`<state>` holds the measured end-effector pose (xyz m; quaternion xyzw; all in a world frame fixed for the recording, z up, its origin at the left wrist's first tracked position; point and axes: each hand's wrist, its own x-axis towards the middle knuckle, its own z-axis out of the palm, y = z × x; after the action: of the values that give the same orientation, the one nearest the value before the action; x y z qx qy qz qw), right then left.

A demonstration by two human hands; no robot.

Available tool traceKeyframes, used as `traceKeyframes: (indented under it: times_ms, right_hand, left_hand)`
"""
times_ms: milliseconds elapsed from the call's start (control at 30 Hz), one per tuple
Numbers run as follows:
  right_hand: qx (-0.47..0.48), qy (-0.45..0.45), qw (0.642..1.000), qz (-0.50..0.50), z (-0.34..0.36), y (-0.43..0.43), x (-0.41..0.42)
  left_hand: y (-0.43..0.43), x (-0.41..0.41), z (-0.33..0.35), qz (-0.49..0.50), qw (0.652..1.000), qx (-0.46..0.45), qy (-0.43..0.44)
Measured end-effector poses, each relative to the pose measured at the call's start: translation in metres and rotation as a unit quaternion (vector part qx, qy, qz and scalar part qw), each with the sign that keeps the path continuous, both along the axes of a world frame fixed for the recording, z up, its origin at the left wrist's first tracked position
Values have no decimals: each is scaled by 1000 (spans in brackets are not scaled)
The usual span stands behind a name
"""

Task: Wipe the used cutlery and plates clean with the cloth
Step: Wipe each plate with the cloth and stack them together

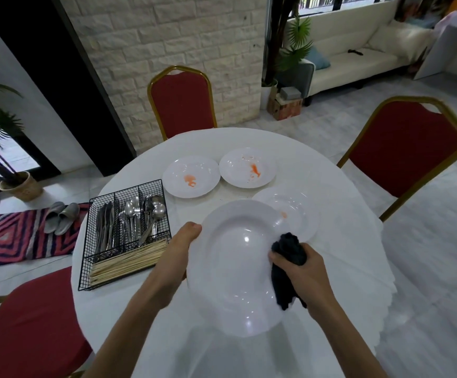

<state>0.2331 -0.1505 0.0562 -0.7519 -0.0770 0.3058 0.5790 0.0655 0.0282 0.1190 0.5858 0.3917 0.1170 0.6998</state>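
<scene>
The left hand (183, 242) grips the left rim of the near plate (235, 271), which looks stain-free, and the right hand (308, 268) clutches the dark cloth (288, 253) at its right rim; three stained plates (191, 177) farther off and the cutlery (132, 216) at left probably remain.

Both forearms (140, 309) bare; left grip (179, 249), right grip (303, 268) bare.

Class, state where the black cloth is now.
In the head view, the black cloth is gripped in the right hand, against the right rim of the held plate.
</scene>
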Motion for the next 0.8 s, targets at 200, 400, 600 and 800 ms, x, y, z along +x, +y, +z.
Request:
traceKeyframes:
  times_ms: [200, 400, 600, 800]
  right_hand:
    - [-59, -144, 975, 158, 30, 0, 14]
    - [-121, -227, 935, 244, 51, 1, 24]
    - [-124, -294, 880, 351, 53, 13, -2]
    - [-67, -252, 925, 275, 32, 12, -10]
  left_hand:
    - [5, 2, 15, -124, 990, -28, 57]
    - [12, -2, 16, -152, 986, -40, 55]
    - [-7, 15, 17, -275, 956, 53, 91]
    - [-18, 19, -3, -251, 939, 216, 93]
